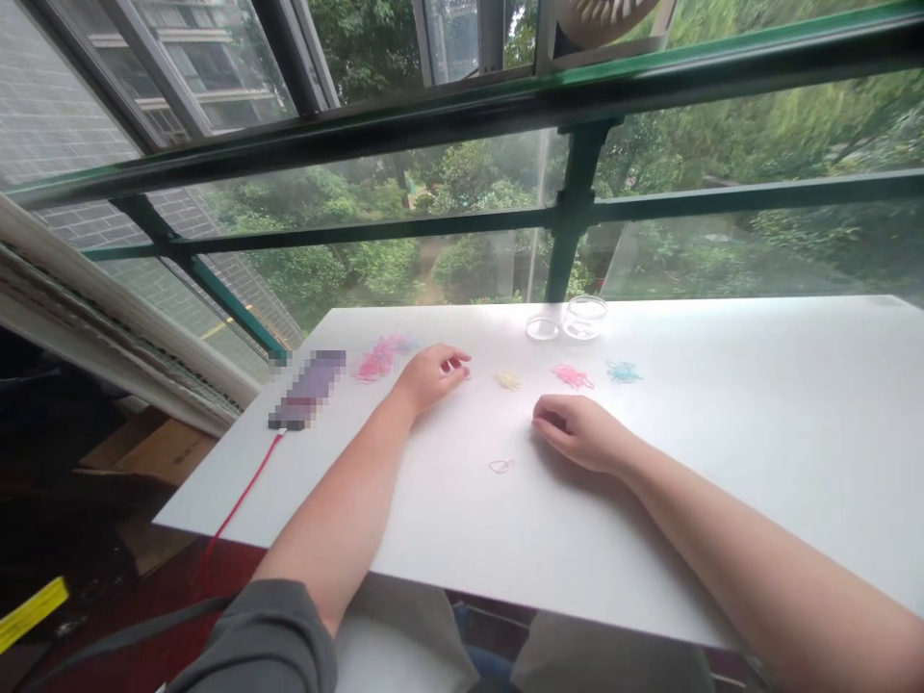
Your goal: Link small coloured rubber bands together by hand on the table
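My left hand (435,375) hovers over the white table between a mixed pile of pink, purple and blue elastic bands (379,358) and a small pale yellow pile (508,380). Its fingers are bent but apart, and I see nothing held in them. Resting on the tabletop, my right hand (581,431) has its fingers loosely curled in, with nothing visible in them. Just beyond it lie a pink pile of bands (573,375) and a light blue pile (624,372). One or two loose pinkish bands (500,466) lie nearer me, between my forearms.
At the table's (780,423) far edge stand a clear round jar (584,318) and a clear lid (542,328). A blurred-out phone (310,390) with a red cable (245,496) lies at the left. Behind runs a green window railing (462,106).
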Motion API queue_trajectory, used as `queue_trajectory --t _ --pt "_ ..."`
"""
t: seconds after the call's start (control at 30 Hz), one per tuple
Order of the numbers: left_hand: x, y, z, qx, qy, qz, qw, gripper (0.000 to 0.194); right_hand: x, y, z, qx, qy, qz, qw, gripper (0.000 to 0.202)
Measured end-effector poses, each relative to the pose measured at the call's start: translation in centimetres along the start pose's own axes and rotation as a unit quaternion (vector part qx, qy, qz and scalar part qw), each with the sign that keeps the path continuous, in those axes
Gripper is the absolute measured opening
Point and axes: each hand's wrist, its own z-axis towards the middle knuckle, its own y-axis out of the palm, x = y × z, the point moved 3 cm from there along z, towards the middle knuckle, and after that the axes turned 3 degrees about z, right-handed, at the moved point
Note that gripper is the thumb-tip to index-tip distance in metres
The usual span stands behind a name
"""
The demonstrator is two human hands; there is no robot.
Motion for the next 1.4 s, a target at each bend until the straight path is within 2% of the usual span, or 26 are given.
queue_trajectory --t 0.13,0.23,0.33,0.53,0.6,0.7,0.77,1.1,1.4 --pt "1.8 -0.3 -0.8 -0.067 0.025 -0.002 0.997 0.024 0.0 0.0 0.1 0.001 -0.01 0.0 1.0 0.011" --pt "2.0 -0.4 -1.5 -0.094 0.02 0.014 0.995 0.023 0.0 0.0 0.2 0.002 -0.014 0.001 1.0 0.012" --pt "0.9 -0.8 -1.9 -0.073 -0.001 0.027 0.997 0.025 -0.1 0.0 0.2 0.0 -0.014 0.004 1.0 0.013" --pt "-2.0 -1.9 -2.2 0.03 -0.089 -0.001 0.996 0.023 0.0 0.1 0.1 0.0 -0.024 0.022 0.999 0.014" --pt "-2.5 -2.0 -2.6 0.017 -0.103 -0.017 0.994 0.028 0.0 0.1 0.1 0.001 -0.025 0.025 0.999 0.014" --pt "-2.5 -1.9 -3.3 -0.054 -0.088 -0.031 0.994 0.046 0.0 0.1 0.1 -0.001 -0.023 0.029 0.999 0.013" --pt "-2.4 -1.7 -3.5 -0.072 -0.08 -0.028 0.994 0.051 -0.1 0.1 0.1 -0.003 -0.021 0.028 0.999 0.012" --pt "-2.5 0.4 -1.1 0.032 -0.079 0.032 0.996 0.029 -0.2 0.3 0.1 -0.01 -0.012 0.009 1.0 0.012" --pt "-3.5 0.1 -2.1 0.04 -0.107 -0.036 0.993 0.024 -0.2 0.1 0.0 -0.001 -0.021 0.011 1.0 0.015"
